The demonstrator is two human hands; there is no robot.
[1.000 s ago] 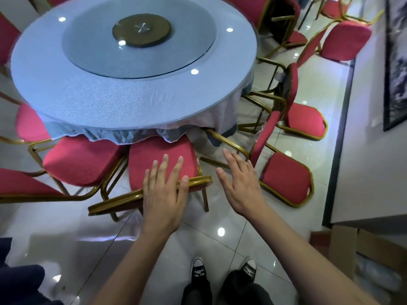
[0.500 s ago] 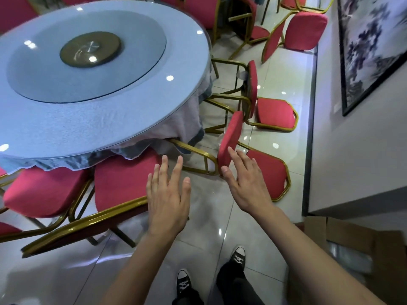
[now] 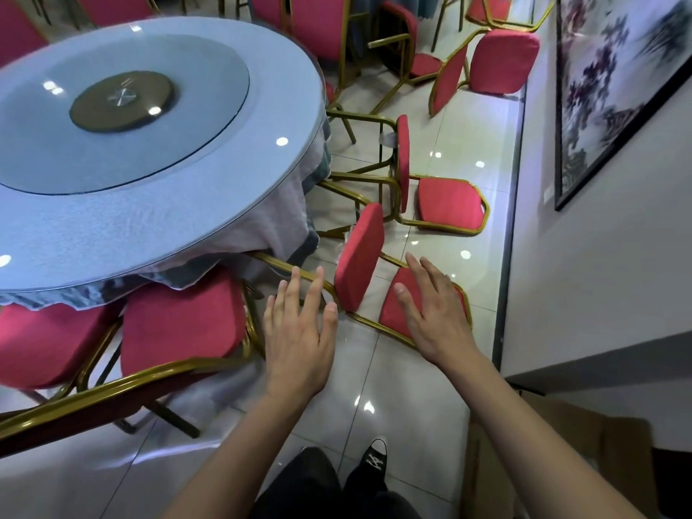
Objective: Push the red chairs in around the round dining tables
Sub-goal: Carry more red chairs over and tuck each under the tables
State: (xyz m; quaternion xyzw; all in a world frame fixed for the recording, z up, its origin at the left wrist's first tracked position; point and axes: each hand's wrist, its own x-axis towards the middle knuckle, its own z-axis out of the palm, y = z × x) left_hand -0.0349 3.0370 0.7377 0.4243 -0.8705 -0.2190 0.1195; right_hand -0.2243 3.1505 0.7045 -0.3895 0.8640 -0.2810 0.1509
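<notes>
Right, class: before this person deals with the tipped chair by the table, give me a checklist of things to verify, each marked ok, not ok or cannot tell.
1. Left hand free, fingers straight: ok.
2. Right hand free, open over the tipped chair: ok.
3. Tipped chair upright on its legs: not ok, it lies on the floor with its legs toward the table.
4. Either hand has a grip on its frame: not ok, nothing is held.
5. Second fallen chair apart from the first: cannot tell, the frames overlap.
6. Near chair pushed in: ok, its seat reaches under the tablecloth.
</notes>
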